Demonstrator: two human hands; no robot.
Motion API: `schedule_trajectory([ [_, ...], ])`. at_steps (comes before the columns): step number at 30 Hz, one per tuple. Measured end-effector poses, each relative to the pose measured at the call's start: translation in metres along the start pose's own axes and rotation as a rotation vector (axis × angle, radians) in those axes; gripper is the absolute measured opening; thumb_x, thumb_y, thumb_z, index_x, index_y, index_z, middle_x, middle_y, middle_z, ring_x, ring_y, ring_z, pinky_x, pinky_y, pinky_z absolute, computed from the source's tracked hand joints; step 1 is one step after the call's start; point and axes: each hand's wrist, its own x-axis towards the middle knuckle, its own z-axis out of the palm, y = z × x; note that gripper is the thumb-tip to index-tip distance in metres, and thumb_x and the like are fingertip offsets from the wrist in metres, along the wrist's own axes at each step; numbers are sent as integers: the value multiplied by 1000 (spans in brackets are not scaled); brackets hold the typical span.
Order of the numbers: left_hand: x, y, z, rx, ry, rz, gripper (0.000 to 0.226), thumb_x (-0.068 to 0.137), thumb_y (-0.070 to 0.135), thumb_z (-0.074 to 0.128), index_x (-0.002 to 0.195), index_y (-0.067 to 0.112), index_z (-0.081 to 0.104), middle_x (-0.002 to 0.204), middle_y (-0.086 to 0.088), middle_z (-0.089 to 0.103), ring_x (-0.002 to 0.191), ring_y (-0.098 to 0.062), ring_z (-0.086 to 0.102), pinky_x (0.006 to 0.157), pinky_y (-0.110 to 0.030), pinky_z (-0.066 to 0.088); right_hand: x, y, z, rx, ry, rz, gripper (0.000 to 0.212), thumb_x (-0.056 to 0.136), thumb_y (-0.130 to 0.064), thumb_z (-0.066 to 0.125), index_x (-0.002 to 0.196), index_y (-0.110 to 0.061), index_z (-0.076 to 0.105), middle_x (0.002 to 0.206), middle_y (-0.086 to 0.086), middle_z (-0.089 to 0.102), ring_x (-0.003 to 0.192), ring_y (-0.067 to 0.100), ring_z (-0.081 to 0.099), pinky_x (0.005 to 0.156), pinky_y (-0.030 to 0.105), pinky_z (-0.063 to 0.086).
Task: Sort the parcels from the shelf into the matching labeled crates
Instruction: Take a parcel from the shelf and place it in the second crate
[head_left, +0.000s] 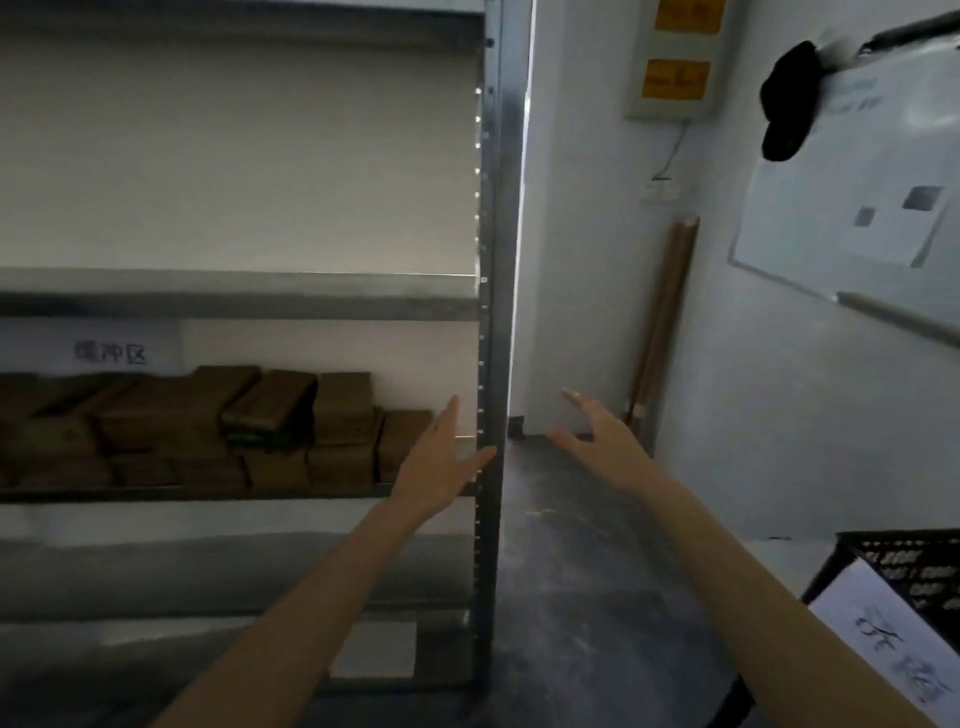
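Several brown parcels (208, 426) are stacked on a middle shelf of the metal rack (491, 291), at the left. My left hand (439, 462) reaches out in front of the shelf's right end, fingers straight, holding nothing, just right of the nearest parcel (402, 441). My right hand (602, 441) is stretched out over the floor to the right of the rack's upright, fingers spread and empty. A black crate (914, 566) with a white paper label (893, 639) shows at the lower right corner.
A paper sign (109, 351) hangs on the wall behind the parcels. The shelf above them holds nothing visible. A whiteboard (852, 208) leans on the right wall, and a wooden pole (660, 322) stands in the corner. Dark floor (582, 597) lies between rack and crate.
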Motion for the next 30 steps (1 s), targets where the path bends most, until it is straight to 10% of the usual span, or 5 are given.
schedule_trajectory([
  [13,101,-135,-69,-34,-49,-90,98,81,55,66,153,23,8,156,1,26,141,-17,29,115,-40,30,151,-41,146,166,-137,5,72,92,-44,61,152,-26,25,157,-1,28,142,16,28,116,32,25],
  [17,124,-168,-58,-81,-89,-122,67,84,42,69,138,31,29,139,12,42,127,-7,43,98,-11,35,177,-29,181,190,-204,55,73,93,-39,62,153,-23,24,157,0,27,142,16,27,119,33,23],
  [21,145,-196,-36,-80,-121,-214,100,83,48,69,154,15,6,156,0,25,139,-16,31,108,-23,27,202,-6,208,157,-244,83,71,94,-33,62,153,-19,25,157,4,30,141,19,30,114,27,24],
  [30,175,-239,-3,-45,-112,-378,98,81,27,75,153,13,10,147,-1,36,132,-14,38,104,-18,29,248,38,264,210,-392,141,70,88,-15,71,147,-12,32,147,11,42,134,26,42,101,18,28],
])
